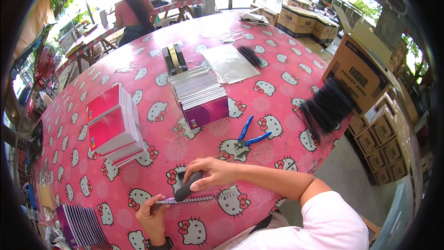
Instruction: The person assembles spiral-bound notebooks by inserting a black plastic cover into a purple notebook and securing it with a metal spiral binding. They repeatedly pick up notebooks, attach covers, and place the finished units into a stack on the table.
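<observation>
Far left, one row of purple coil-bound notebooks (81, 227), too tightly packed to count; above it, two pink-covered notebook stacks (115, 129) side by side. Left hand (153, 215), one, pinches the end of a single narrow-looking purple notebook (169, 201), low at table centre. A single black spiral coil (226, 195) runs along its edge, the right end free and loosely stretched. Right hand (208, 173) wraps one dark rounded hand tool (187, 190) over the notebook. Likely trouble: a slack left pinch would let pages shift and holes misalign; heavy tool pressure could bend the coil, or its loose end snag. Beyond, one pair of blue-handled pliers (243, 142); far right, one heap of black coils (328, 106), number unclear.
</observation>
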A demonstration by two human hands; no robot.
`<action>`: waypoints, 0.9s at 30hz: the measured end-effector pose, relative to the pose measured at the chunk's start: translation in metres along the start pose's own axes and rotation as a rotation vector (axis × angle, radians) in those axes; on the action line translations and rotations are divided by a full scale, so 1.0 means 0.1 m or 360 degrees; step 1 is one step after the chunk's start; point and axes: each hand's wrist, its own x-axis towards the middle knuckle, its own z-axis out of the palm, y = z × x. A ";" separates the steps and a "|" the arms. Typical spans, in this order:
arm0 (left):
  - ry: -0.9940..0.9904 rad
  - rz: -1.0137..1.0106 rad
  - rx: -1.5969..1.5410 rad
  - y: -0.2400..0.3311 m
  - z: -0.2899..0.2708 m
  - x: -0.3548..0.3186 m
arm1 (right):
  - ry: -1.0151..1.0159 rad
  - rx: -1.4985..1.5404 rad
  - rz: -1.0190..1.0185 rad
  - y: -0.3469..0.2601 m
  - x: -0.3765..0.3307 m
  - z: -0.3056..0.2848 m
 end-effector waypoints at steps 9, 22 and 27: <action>-0.0015 0.0014 0.0071 0.08 0.01 0.05 | -0.0068 -0.0012 -0.0228 -0.03 0.02 0.11; -0.0037 0.0347 0.0189 0.25 0.14 -0.02 | 0.0433 -0.1251 -0.0660 -0.41 -0.15 0.28; 0.0040 -0.0068 -0.0198 0.14 0.22 -0.14 | 0.0255 -0.1220 -0.0689 -0.31 -0.10 0.53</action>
